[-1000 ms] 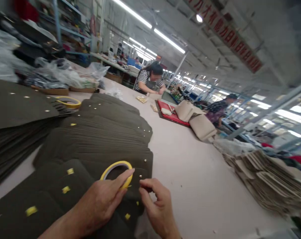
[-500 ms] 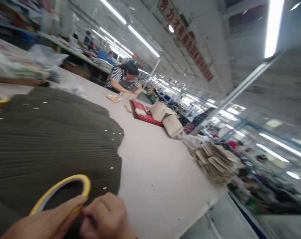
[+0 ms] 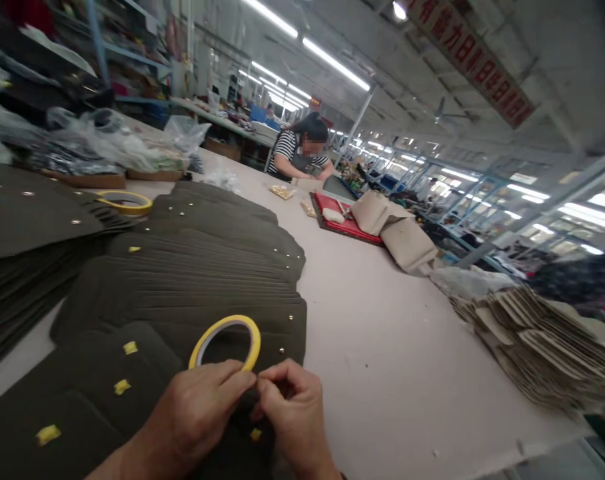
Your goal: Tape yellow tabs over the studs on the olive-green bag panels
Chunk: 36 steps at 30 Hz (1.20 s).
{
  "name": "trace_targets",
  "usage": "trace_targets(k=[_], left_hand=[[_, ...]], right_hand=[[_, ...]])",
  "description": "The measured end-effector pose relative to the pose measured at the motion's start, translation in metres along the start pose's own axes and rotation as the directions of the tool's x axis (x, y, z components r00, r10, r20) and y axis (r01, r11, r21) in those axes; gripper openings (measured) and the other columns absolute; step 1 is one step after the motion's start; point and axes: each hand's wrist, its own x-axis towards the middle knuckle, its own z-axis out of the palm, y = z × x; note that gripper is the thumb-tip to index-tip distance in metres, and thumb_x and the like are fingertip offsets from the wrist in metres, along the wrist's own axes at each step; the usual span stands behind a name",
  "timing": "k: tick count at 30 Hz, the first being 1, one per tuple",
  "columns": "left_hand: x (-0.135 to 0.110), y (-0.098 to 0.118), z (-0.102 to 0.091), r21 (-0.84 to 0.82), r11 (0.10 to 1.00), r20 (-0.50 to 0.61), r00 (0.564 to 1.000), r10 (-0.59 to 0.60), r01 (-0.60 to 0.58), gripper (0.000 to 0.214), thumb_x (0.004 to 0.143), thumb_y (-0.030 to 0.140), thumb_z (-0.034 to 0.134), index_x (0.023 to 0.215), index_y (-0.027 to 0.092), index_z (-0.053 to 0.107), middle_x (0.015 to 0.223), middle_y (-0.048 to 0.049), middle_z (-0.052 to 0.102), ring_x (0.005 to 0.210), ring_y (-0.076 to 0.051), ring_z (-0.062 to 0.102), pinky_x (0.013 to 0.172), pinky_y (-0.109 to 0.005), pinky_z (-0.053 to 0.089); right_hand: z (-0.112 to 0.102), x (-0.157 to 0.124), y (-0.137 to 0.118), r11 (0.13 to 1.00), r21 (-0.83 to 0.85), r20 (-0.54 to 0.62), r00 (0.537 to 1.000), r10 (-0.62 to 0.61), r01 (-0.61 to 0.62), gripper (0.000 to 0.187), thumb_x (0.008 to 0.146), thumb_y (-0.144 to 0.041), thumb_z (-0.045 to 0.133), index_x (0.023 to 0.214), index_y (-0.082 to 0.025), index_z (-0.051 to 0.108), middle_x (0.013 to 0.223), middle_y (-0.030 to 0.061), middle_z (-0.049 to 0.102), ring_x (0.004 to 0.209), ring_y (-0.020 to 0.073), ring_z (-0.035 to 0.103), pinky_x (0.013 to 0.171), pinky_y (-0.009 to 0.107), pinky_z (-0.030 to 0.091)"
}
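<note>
Three tape squares (image 3: 122, 387) mark the panels (image 3: 192, 270) at eight o'clock, studs (image 3: 282, 350) at six sit uncovered: partway, I'd judge from afar, left hand (image 3: 197, 400) gripping the roll (image 3: 256, 340) at seven, right hand (image 3: 297, 400) pinched, contents hidden.

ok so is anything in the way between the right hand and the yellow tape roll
Only the left hand, gripping the yellow tape roll at its near edge: its fingertips sit right beside those of the right hand. Nothing else visible stands between; the dark stacked pieces lie below.
</note>
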Motion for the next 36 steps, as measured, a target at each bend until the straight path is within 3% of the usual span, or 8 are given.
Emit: trace_targets(k=[6, 9, 12, 19, 24, 30, 33, 36], left_hand=[[0.005, 0.012, 0.003, -0.056, 0.998, 0.081, 0.997, 0.001, 0.003, 0.026, 0.096, 0.009, 0.038, 0.084, 0.018, 0.059, 0.067, -0.0003, 0.058, 0.059, -0.011, 0.056, 0.058, -0.020, 0.045], [0.001, 0.015, 0.004, -0.025, 1.000, 0.039, 0.999, 0.015, -0.014, 0.025, 0.097, 0.010, 0.038, 0.091, 0.018, 0.060, 0.073, -0.0018, 0.061, 0.063, -0.012, 0.058, 0.061, -0.021, 0.046], [0.000, 0.012, 0.005, 0.077, 0.996, 0.102, 0.993, -0.060, 0.053, 0.023, 0.099, 0.014, 0.038, 0.092, 0.018, 0.059, 0.077, -0.0027, 0.063, 0.069, -0.014, 0.060, 0.066, -0.024, 0.048], [0.001, 0.002, 0.014, 0.283, 0.940, 0.423, 0.854, -0.301, 0.191, 0.009, 0.092, 0.012, 0.056, 0.091, 0.020, 0.059, 0.088, -0.0027, 0.064, 0.083, -0.024, 0.060, 0.073, -0.037, 0.051], [0.002, 0.004, 0.014, 0.292, 0.931, 0.482, 0.806, -0.343, 0.221, 0.010, 0.094, 0.013, 0.053, 0.094, 0.021, 0.059, 0.091, -0.0030, 0.063, 0.088, -0.025, 0.057, 0.076, -0.039, 0.051], [0.005, 0.005, 0.012, 0.313, 0.920, 0.524, 0.765, -0.374, 0.235, 0.011, 0.096, 0.014, 0.050, 0.096, 0.020, 0.059, 0.093, -0.0038, 0.062, 0.089, -0.025, 0.055, 0.078, -0.040, 0.050], [0.004, 0.007, 0.012, 0.307, 0.919, 0.527, 0.759, -0.382, 0.249, 0.012, 0.096, 0.014, 0.049, 0.095, 0.020, 0.059, 0.093, -0.0037, 0.061, 0.089, -0.024, 0.055, 0.078, -0.038, 0.048], [0.004, 0.007, 0.011, 0.322, 0.914, 0.514, 0.766, -0.386, 0.245, 0.012, 0.096, 0.014, 0.049, 0.095, 0.021, 0.059, 0.093, -0.0037, 0.061, 0.088, -0.024, 0.054, 0.077, -0.038, 0.047]], right_hand=[[-0.003, 0.005, 0.003, 0.999, 0.025, -0.033, 0.999, 0.022, -0.022, 0.014, 0.070, -0.028, 0.073, 0.065, -0.016, 0.067, 0.048, -0.0018, 0.063, 0.043, 0.0109, 0.058, 0.045, 0.019, 0.047], [-0.019, 0.020, 0.010, 0.986, 0.117, -0.097, 0.987, 0.128, -0.116, 0.024, 0.068, -0.038, 0.078, 0.067, -0.016, 0.067, 0.048, -0.0023, 0.062, 0.041, 0.0109, 0.058, 0.045, 0.020, 0.049], [-0.037, 0.032, 0.016, 0.978, 0.101, -0.065, 0.980, 0.188, -0.181, 0.034, 0.064, -0.044, 0.082, 0.075, -0.013, 0.072, 0.053, 0.0003, 0.065, 0.046, 0.0118, 0.060, 0.048, 0.022, 0.053], [-0.046, 0.034, 0.025, 0.988, -0.153, -0.045, 0.998, 0.033, -0.040, 0.033, 0.075, -0.047, 0.075, 0.078, -0.014, 0.075, 0.058, 0.0026, 0.068, 0.053, 0.0139, 0.062, 0.052, 0.023, 0.052], [-0.042, 0.034, 0.028, 0.924, -0.366, 0.007, 0.993, -0.117, 0.111, 0.024, 0.083, -0.039, 0.065, 0.078, -0.017, 0.073, 0.062, 0.0016, 0.068, 0.052, 0.0145, 0.060, 0.051, 0.024, 0.050], [-0.038, 0.038, 0.022, 0.714, -0.612, 0.092, 0.927, -0.364, 0.341, 0.023, 0.086, -0.029, 0.055, 0.074, -0.020, 0.072, 0.067, 0.0025, 0.072, 0.058, 0.0164, 0.065, 0.057, 0.025, 0.048], [-0.035, 0.040, 0.019, 0.669, -0.658, 0.126, 0.927, -0.354, 0.345, 0.021, 0.087, -0.026, 0.053, 0.076, -0.021, 0.070, 0.071, 0.0028, 0.073, 0.061, 0.0172, 0.067, 0.061, 0.026, 0.049], [-0.034, 0.042, 0.019, 0.722, -0.650, 0.046, 0.961, -0.274, 0.237, 0.016, 0.085, -0.026, 0.058, 0.099, -0.020, 0.064, 0.064, -0.0007, 0.071, 0.057, 0.0180, 0.067, 0.059, 0.027, 0.049]])
